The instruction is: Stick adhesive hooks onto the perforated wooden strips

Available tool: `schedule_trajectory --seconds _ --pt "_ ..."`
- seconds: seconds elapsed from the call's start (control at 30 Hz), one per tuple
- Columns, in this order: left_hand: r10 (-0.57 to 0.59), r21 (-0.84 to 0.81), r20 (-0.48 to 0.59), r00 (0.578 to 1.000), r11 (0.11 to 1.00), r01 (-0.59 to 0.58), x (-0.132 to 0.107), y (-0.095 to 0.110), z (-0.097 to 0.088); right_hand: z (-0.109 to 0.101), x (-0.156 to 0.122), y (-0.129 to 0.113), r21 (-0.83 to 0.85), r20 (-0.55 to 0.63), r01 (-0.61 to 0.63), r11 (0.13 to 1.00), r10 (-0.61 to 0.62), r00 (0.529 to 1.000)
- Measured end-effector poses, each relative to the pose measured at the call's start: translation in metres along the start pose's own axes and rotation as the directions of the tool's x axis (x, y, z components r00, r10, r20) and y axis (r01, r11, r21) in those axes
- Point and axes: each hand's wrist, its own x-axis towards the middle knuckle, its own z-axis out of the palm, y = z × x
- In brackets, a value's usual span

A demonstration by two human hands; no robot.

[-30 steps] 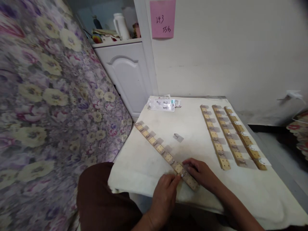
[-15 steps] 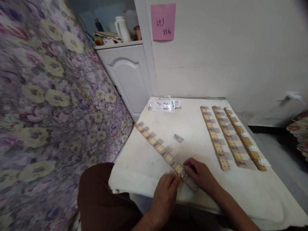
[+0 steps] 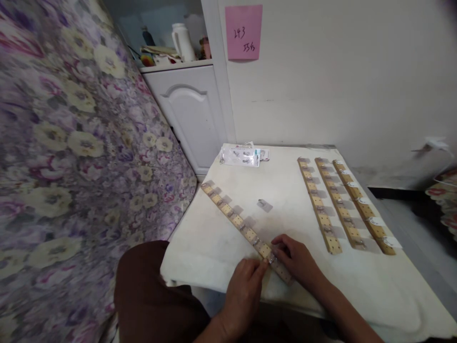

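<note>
A narrow wooden strip (image 3: pixel 236 220) with small holes lies slantwise on the cloth-covered table. Along it sit several metal clips, each with a clear plastic tag to its right. My left hand (image 3: pixel 246 285) is closed at the strip's near end, its thumb and forefinger pressed to the edge by the nearest metal clip (image 3: pixel 272 258). From the other side my right hand (image 3: pixel 295 257) bends its fingers around that clip; its fingertips partly hide the piece. A loose clip with a clear tag (image 3: pixel 264 205) lies on the cloth beyond my hands.
Three more strips lie at the right: a left one (image 3: pixel 317 202), a middle one (image 3: pixel 337 200) and one with white round tags (image 3: pixel 364 209). Clear packets (image 3: pixel 240 156) lie at the table's back edge. A floral curtain (image 3: pixel 89 166) hangs left; the wall (image 3: pixel 321 85) stands behind.
Both hands stay at the strip's near end, with only a very slight shift of the fingers at the clip. The other things have not moved.
</note>
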Motion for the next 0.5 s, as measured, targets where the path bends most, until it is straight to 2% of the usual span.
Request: schedule_trajectory --seconds 0.17,0.5 --pt "0.047 -0.009 -0.021 0.999 0.999 -0.047 -0.0043 -0.0046 0.0024 0.0006 0.0010 0.0006 0.011 -0.002 -0.004 1.000 0.004 1.000" --pt "0.057 0.001 0.004 0.998 0.998 -0.057 -0.0048 -0.0061 0.0039 0.0000 -0.0007 -0.0005 0.016 -0.021 0.001 1.000 -0.001 1.000"
